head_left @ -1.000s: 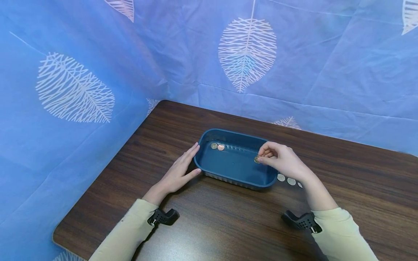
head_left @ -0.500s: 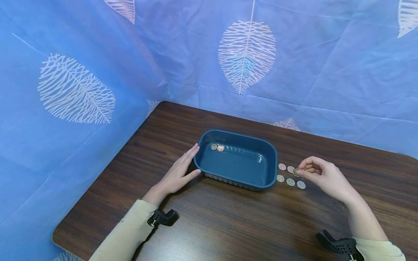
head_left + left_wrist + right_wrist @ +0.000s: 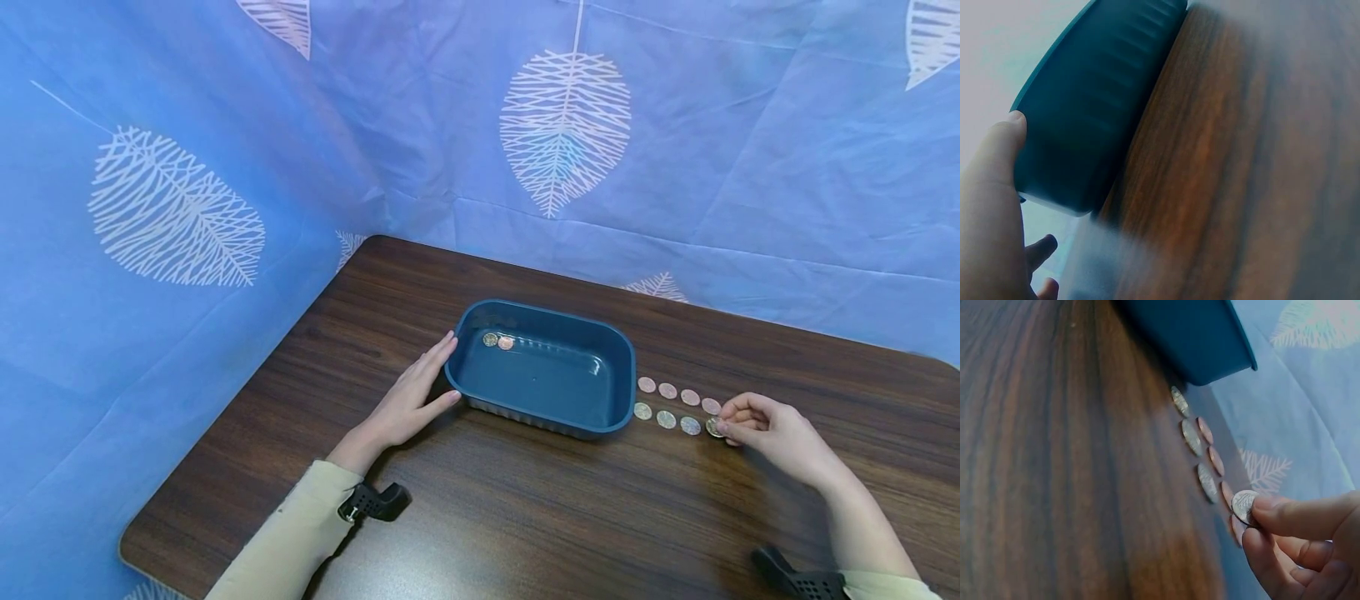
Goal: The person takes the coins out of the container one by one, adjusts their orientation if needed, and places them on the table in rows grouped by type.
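Note:
My right hand [image 3: 780,435] pinches a silvery coin [image 3: 1245,507] between thumb and fingertip, at the right end of a row of silvery coins [image 3: 666,419]. Behind that row runs one of copper-coloured coins [image 3: 667,390]; both stretch out from the right end of a dark blue plastic bin [image 3: 532,382]. With its fingers straight, my left hand [image 3: 405,402] rests against the bin's left end. The left wrist view shows the thumb [image 3: 1017,125] on the ribbed outer side. Inside, by the back left corner, lie a yellowish coin [image 3: 490,340] and a copper-coloured coin [image 3: 506,342].
Everything stands on a dark wood-grain table [image 3: 480,500] with rounded corners. A blue cloth [image 3: 420,108] with white leaf prints hangs behind it and along its left side. Each wrist wears a black strap device [image 3: 375,502].
My right hand has carried the coin from over the bin, rightward past the rows, to the right end of the front row. My left hand has stayed on the bin.

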Demonstrator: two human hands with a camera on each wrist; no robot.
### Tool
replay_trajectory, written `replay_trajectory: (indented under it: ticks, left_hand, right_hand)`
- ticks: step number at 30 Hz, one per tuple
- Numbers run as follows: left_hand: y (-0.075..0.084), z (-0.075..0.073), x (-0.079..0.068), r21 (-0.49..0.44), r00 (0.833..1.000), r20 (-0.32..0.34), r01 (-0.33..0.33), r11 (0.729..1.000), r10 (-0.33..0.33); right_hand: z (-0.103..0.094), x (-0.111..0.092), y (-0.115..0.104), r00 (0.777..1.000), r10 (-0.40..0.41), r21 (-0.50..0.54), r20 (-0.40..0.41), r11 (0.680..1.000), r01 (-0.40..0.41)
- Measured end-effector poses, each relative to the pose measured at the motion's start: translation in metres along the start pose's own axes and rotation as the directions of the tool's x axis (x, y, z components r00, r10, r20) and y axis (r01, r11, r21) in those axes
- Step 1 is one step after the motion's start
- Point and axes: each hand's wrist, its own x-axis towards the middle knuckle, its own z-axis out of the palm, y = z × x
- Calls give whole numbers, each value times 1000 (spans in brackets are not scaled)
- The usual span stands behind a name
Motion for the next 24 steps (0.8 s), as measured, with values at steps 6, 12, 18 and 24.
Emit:
replay_trajectory:
  ticks: [6, 12, 18, 24]
  left_hand:
    - [0, 0, -1, -3, 1000, 1, 0, 1000, 0]
    - [-1, 0, 0, -3, 1000, -2, -6, 1000, 6]
    - [-2, 0, 0, 6, 1000, -4, -13, 1000, 13]
    - [-2, 1, 1, 9, 1000, -5, -12, 1000, 12]
  right_hand:
    - [6, -1, 10, 1000, -1, -98, -27, 995, -2]
    - [8, 0, 10, 998, 2, -199, -69, 980, -15]
    - [9, 2, 8, 998, 35, -226, -60, 973, -48]
    - [11, 3, 5, 998, 34, -245, -56, 968, -47]
